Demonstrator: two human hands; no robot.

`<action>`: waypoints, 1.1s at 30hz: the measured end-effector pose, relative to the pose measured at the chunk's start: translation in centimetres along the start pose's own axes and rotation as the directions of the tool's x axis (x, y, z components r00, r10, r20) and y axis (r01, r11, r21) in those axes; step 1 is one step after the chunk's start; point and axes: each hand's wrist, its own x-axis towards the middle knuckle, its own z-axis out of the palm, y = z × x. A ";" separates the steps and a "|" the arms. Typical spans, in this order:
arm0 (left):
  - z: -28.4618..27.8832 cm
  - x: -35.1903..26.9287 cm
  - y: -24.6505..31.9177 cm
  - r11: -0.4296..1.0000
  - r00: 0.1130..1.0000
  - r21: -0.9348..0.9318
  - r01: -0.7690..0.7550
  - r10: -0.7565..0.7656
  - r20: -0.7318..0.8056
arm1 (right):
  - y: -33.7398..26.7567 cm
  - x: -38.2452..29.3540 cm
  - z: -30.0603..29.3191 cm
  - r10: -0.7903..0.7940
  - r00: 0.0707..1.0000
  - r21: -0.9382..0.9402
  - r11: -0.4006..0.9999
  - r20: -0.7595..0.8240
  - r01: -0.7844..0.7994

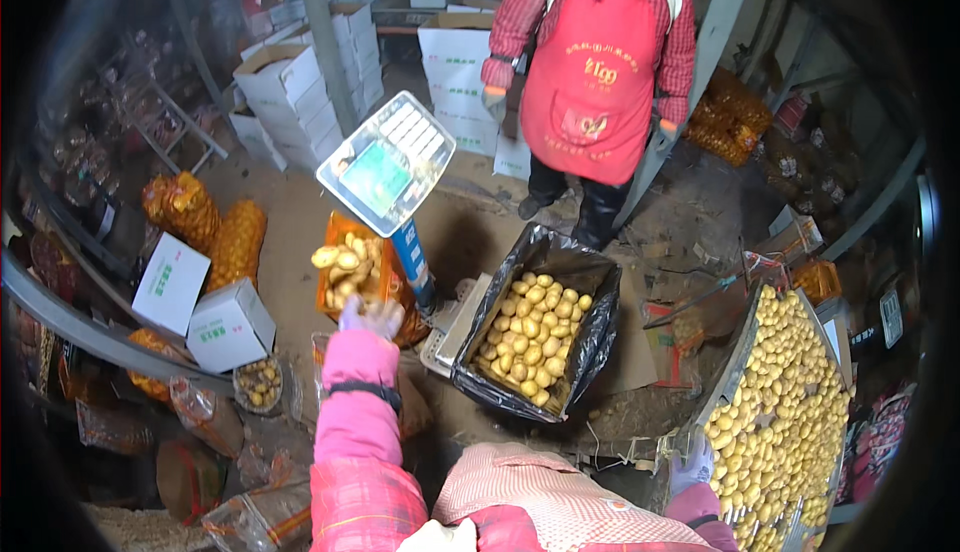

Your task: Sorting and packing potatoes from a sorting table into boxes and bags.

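Observation:
My left hand [370, 317], in a pale glove, reaches over the near edge of an orange crate [322, 289] of potatoes; whether its fingers grip one is not clear. My right hand [691, 465], also gloved, rests at the near left edge of a large sorting tray [731, 360] spread with potatoes [780, 387]; its fingers are partly hidden. Between my hands, a box lined with black plastic [592, 357] holds many potatoes [529, 327] and stands on a platform scale [442, 349]. The scale's display head [386, 162] rises on a blue post [410, 255] beside the crate.
A person in a red apron [589, 86] stands beyond the lined box. White cartons [289, 94] are stacked at the back left. Two white cartons [229, 327] and orange net sacks [238, 240] lie at the left. A metal post [326, 41] stands behind the scale.

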 end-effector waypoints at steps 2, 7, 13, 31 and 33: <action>-1.6 -1.3 -2.8 0.991 0.977 0.075 0.108 -0.120 0.176 | -0.3 0.0 -0.2 0.027 0.999 -0.013 1.000 0.021 -0.027; -4.5 -4.6 -9.8 0.845 0.627 0.154 0.512 -0.490 0.605 | -0.8 -0.3 -0.7 0.047 0.998 0.014 0.999 -0.035 -0.046; -2.1 -10.6 -15.0 0.666 0.494 0.531 0.524 -0.746 0.447 | -1.9 -0.4 -2.0 0.088 0.995 0.046 0.995 -0.047 -0.086; 2.8 -24.5 -32.4 -0.076 0.148 0.996 0.046 -0.986 -0.082 | 10.0 -7.9 -6.7 0.369 0.867 0.290 0.916 -0.335 -0.278; 1.4 -24.6 -33.5 -0.154 0.151 0.987 0.036 -0.976 -0.157 | 15.5 -13.5 -7.5 0.652 0.729 0.180 0.758 -0.210 -0.627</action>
